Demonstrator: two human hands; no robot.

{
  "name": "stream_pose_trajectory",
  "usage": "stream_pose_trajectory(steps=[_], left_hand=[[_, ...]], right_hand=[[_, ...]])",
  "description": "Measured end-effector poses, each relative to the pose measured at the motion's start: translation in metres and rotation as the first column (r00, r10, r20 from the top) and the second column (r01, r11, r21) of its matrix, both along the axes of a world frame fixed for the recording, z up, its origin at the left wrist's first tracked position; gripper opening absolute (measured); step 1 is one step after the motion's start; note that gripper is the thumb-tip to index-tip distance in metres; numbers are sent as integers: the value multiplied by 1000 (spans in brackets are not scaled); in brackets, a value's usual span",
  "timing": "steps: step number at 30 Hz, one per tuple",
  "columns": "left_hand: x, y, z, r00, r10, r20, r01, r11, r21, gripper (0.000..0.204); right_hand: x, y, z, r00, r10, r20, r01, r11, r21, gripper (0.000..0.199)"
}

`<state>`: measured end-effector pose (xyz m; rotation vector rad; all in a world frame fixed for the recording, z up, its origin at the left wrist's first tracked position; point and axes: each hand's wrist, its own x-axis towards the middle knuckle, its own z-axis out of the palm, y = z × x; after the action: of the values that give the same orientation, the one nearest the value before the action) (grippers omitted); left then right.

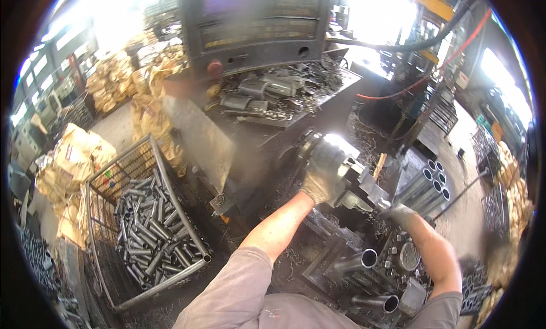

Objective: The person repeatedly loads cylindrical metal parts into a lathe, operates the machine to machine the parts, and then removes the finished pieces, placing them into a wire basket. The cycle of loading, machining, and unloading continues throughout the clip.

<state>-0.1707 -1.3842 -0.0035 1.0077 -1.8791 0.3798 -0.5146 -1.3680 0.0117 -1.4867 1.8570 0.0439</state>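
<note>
My left hand [323,172], in a pale work glove, reaches onto the lathe's bright round chuck [342,143]. Its fingers are blurred and partly lost in glare, so their grip is unclear. To the right, my right hand [400,216], in a darker glove, is closed at the end of a metal tool block [372,191]. What it grips there is hidden under the fingers. Below the hands, one steel tube [358,261] rests on the machine bed, and another tube [378,302] lies nearer my body, beside a round bolted fitting [409,256].
A wire basket [153,295] at left holds many short metal tubes. Upright large tubes [424,184] stand at right. A control panel [259,42] rises ahead, above a shelf of scrap and metal chips [273,93]. A red hose [398,94] crosses at right; paper sacks [79,158] lie far left.
</note>
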Motion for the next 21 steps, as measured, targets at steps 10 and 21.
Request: stream_pose_trajectory(steps=[10, 21], left_hand=[[-21, -5, -10, 999, 11, 47, -18, 989, 146, 89], [-15, -6, -13, 982, 120, 147, -146, 972, 186, 93]], right_hand=[[-109, 33, 35, 597, -228, 769, 552, 813, -188, 17], [13, -6, 75, 875, 274, -400, -439, 797, -415, 64]])
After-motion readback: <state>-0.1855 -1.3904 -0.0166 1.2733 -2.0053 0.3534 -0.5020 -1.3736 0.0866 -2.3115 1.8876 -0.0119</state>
